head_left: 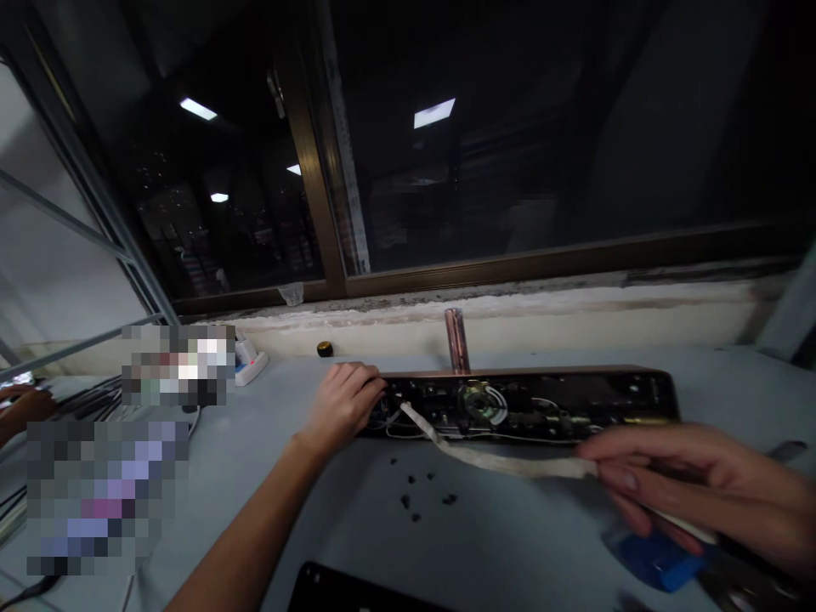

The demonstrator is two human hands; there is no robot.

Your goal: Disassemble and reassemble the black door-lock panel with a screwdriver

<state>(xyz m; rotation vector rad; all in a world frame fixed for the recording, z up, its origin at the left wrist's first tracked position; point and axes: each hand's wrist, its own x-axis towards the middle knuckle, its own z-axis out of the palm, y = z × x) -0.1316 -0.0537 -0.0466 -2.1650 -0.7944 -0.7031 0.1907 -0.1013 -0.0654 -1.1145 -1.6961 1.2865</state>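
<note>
A long dark door-lock panel (574,399) with a copper rim lies open side up on the grey table, its wiring and parts exposed. A copper handle (456,338) rises from behind its far edge. My left hand (344,404) rests closed on the panel's left end, fingers curled over the edge. My right hand (707,484) is at the front right, pinching the end of a pale flat ribbon strip (503,459). The strip runs from the panel's left part to my fingers.
Several small black screws (414,497) lie scattered in front of the panel. A blue object (660,561) sits under my right hand. A power strip (248,364) and a small black-and-gold cap (325,348) are near the window sill. Another person's hand (22,406) shows at far left.
</note>
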